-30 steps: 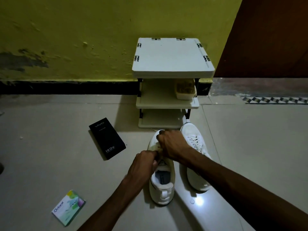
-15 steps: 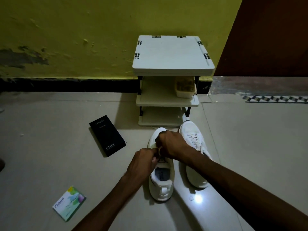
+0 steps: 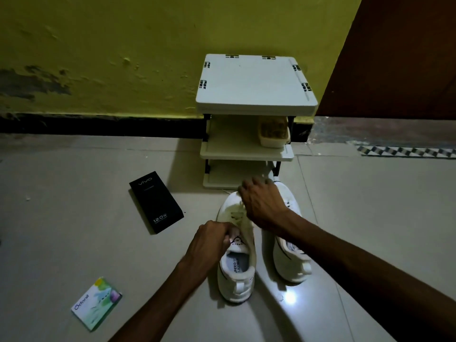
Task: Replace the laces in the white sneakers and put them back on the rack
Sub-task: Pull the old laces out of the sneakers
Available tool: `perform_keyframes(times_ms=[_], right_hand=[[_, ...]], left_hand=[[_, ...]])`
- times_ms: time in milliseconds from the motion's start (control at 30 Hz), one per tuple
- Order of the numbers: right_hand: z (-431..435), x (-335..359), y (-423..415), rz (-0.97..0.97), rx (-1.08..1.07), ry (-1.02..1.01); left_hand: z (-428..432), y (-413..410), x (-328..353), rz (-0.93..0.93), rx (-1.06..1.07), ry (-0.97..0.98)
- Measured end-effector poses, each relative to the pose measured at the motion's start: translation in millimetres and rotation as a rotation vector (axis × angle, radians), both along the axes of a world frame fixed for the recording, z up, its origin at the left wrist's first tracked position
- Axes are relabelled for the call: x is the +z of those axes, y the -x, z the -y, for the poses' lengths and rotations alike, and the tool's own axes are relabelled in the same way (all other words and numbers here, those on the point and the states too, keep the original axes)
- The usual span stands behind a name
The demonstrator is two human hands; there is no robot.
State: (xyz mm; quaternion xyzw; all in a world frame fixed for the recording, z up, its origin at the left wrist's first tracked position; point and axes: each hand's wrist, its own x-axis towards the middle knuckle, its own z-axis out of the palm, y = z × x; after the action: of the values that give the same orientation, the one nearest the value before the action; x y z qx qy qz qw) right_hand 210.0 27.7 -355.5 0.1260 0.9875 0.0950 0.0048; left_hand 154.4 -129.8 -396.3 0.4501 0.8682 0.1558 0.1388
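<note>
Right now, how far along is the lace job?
Done: nothing I can confirm. In hand: left hand pinches one sneaker at its tongue, right hand over its laces, grip hidden. Left: finish lacing, then both sneakers onto the rack; the other sneaker sits beside it on the floor.

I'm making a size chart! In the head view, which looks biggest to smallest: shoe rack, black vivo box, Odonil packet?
1. shoe rack
2. black vivo box
3. Odonil packet
The last two look close, and the packet lies nearer the camera, so that order is unsure.
</note>
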Motion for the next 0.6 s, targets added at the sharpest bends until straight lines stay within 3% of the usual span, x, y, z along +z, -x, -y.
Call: perform_keyframes(times_ms=[100, 233, 333, 500, 600], right_hand=[[-22.3, 17.3, -4.0, -0.208, -0.245, 0.175], [-30.5, 19.6, -9.5, -0.210, -0.322, 0.515], [-17.0, 14.7, -20.4, -0.096, -0.343, 0.570], [9.6, -1.8, -41.4, -0.217, -0.402, 0.655], [29.1, -9.3, -49.0, -0.099, -0.352, 0.720]], left_hand=[[-0.7, 2.0, -1.4, 0.015, 0.029, 0.024], [-1.1, -5.4, -0.8, -0.022, 0.019, 0.028], [-1.4, -14.7, 1.0, -0.038, 0.050, -0.079], [-8.2, -8.4, -4.3, 0.036, 0.100, -0.220], [-13.8, -2.1, -8.8, 0.119, 0.080, -0.215]])
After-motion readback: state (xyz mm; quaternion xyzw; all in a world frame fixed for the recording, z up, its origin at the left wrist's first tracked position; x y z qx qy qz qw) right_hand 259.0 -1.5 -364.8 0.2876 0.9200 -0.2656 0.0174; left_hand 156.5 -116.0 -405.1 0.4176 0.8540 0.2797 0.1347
